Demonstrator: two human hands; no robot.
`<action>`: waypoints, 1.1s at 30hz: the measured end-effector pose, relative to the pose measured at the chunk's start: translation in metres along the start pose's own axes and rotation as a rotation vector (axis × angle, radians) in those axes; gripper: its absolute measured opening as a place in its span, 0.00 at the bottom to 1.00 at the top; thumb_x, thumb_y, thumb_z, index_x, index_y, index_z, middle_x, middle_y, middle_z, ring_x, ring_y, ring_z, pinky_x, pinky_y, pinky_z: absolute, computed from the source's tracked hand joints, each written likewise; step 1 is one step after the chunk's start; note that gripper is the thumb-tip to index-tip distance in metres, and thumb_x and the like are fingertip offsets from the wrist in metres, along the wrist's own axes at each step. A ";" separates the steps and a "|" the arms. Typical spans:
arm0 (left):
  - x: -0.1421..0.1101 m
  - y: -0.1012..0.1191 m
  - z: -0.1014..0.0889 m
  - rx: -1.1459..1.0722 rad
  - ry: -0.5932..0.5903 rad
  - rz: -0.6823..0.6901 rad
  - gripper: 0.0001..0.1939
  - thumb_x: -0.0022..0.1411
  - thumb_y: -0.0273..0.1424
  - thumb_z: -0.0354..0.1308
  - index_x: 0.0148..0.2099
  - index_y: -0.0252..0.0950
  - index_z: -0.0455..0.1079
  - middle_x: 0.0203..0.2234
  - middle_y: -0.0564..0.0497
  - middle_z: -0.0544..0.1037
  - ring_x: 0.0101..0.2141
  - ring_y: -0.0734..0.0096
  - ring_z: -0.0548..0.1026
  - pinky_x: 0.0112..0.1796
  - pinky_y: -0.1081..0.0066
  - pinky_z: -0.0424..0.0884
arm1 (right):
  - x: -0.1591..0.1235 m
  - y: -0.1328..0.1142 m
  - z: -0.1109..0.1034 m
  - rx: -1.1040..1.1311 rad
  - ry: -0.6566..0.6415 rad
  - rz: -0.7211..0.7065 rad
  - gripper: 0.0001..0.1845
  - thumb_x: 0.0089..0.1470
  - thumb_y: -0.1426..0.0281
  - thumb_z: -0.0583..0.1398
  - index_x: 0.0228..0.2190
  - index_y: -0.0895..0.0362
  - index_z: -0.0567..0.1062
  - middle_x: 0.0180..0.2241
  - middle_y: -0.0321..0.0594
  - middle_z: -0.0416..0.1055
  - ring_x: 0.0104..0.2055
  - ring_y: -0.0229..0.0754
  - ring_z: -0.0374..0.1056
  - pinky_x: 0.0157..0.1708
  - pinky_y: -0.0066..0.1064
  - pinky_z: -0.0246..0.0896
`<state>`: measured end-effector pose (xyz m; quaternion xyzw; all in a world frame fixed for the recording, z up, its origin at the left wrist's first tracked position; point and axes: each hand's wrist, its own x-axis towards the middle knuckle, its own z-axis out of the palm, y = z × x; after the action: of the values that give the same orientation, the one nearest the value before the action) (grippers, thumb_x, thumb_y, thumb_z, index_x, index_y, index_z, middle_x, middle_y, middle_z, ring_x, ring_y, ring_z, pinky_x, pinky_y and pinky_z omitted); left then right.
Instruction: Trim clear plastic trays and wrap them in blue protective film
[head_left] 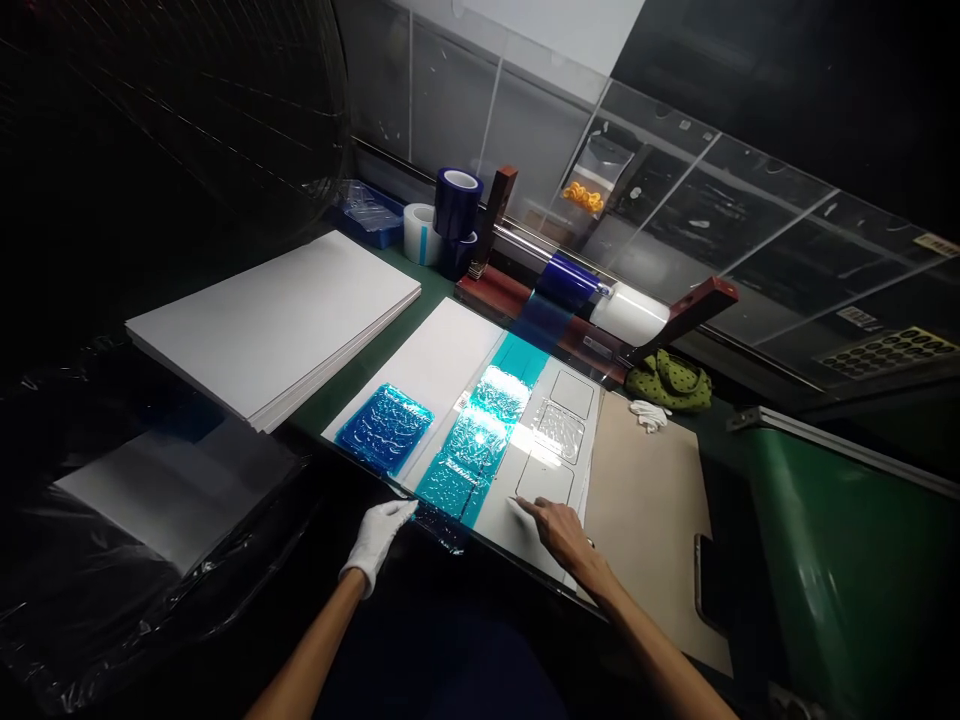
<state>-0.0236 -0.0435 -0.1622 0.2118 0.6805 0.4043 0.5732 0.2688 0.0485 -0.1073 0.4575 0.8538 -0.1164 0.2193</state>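
Left hand [379,535], white-gloved: fingertips are pinched almost shut at the front table edge, and the loose end of the blue film [484,440] seems to be held there. Right hand [562,530], bare: index finger is extended onto the sheet with printed outlines [499,515], other fingers are loosely curled, nothing visibly gripped. Film is run from the roll stand [491,285] forward across the white sheets, with a separate blue patch [386,430] laid to its left.

Risks: ripples are visible in the film, so air or creases could be trapped if tension is uneven. The strip could be skewed if it is pulled sideways by the left hand. The sheet could be shifted if dragged by the right fingertip. Bare skin could leave smudges. The film end could be snagged or stuck at the table edge if the pinch is lost.
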 end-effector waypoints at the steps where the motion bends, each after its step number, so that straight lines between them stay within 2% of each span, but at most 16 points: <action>1: -0.002 0.001 0.001 -0.001 0.007 0.020 0.23 0.48 0.45 0.63 0.39 0.32 0.76 0.38 0.44 0.80 0.42 0.59 0.75 0.47 0.64 0.66 | -0.008 0.002 0.005 0.017 0.017 0.024 0.29 0.59 0.79 0.43 0.57 0.45 0.63 0.36 0.42 0.74 0.30 0.40 0.70 0.26 0.26 0.53; 4: -0.013 0.011 0.003 -0.001 0.033 0.110 0.20 0.46 0.44 0.65 0.34 0.32 0.77 0.31 0.48 0.80 0.37 0.61 0.75 0.43 0.66 0.67 | -0.027 0.001 0.021 0.126 0.115 0.106 0.29 0.57 0.79 0.45 0.56 0.47 0.64 0.32 0.40 0.74 0.28 0.39 0.70 0.25 0.25 0.54; 6: -0.021 0.023 0.000 -0.006 0.047 0.171 0.18 0.46 0.43 0.65 0.33 0.33 0.77 0.30 0.50 0.80 0.36 0.63 0.75 0.42 0.68 0.68 | -0.037 -0.006 0.030 0.252 0.216 0.130 0.27 0.57 0.77 0.45 0.56 0.49 0.65 0.31 0.39 0.73 0.27 0.38 0.69 0.25 0.25 0.57; 9: -0.021 0.050 -0.021 -0.016 0.075 0.228 0.18 0.47 0.43 0.65 0.36 0.34 0.77 0.33 0.51 0.80 0.38 0.64 0.75 0.44 0.69 0.68 | -0.044 -0.024 0.036 0.448 0.361 0.117 0.25 0.59 0.73 0.46 0.56 0.50 0.65 0.31 0.39 0.73 0.28 0.37 0.70 0.28 0.24 0.61; 15: 0.026 0.103 -0.087 -0.027 0.201 0.285 0.26 0.44 0.45 0.65 0.43 0.33 0.75 0.41 0.48 0.79 0.47 0.61 0.72 0.51 0.65 0.64 | -0.045 -0.056 0.030 0.631 0.525 0.103 0.23 0.59 0.71 0.47 0.55 0.52 0.65 0.30 0.39 0.73 0.28 0.36 0.71 0.29 0.24 0.65; 18: 0.045 0.113 -0.103 0.001 0.223 0.295 0.26 0.43 0.44 0.66 0.42 0.32 0.75 0.40 0.46 0.79 0.46 0.60 0.73 0.52 0.64 0.65 | -0.045 -0.063 0.029 0.641 0.558 0.113 0.23 0.59 0.71 0.47 0.54 0.52 0.67 0.28 0.38 0.74 0.27 0.36 0.71 0.29 0.24 0.66; 26: 0.060 0.108 -0.101 0.230 0.247 0.298 0.19 0.50 0.40 0.62 0.39 0.31 0.76 0.35 0.44 0.80 0.37 0.63 0.76 0.43 0.63 0.70 | -0.048 -0.064 0.026 0.648 0.585 0.147 0.23 0.58 0.71 0.48 0.54 0.53 0.67 0.28 0.39 0.74 0.27 0.37 0.71 0.29 0.24 0.66; 28: 0.060 0.111 -0.103 0.336 0.315 0.324 0.21 0.50 0.42 0.61 0.43 0.32 0.75 0.37 0.43 0.79 0.40 0.59 0.74 0.44 0.62 0.68 | -0.048 -0.062 0.022 0.643 0.565 0.161 0.23 0.58 0.71 0.47 0.54 0.54 0.68 0.28 0.39 0.74 0.27 0.37 0.71 0.29 0.24 0.65; 30: 0.055 0.118 -0.103 0.460 0.434 0.370 0.28 0.51 0.44 0.61 0.50 0.34 0.72 0.43 0.41 0.75 0.46 0.52 0.69 0.49 0.57 0.62 | -0.045 -0.058 0.018 0.631 0.549 0.173 0.24 0.58 0.72 0.47 0.54 0.53 0.68 0.29 0.39 0.74 0.27 0.37 0.71 0.29 0.25 0.65; 33: 0.041 0.126 -0.084 0.647 0.561 0.464 0.32 0.55 0.47 0.55 0.58 0.35 0.64 0.51 0.37 0.66 0.52 0.44 0.61 0.51 0.50 0.53 | -0.034 -0.047 0.008 0.593 0.514 0.171 0.25 0.58 0.74 0.46 0.54 0.52 0.68 0.30 0.40 0.74 0.29 0.38 0.70 0.30 0.26 0.64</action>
<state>-0.1363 0.0345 -0.0861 0.4082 0.8343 0.3306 0.1674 0.2487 -0.0053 -0.0986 0.5846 0.7690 -0.2211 -0.1341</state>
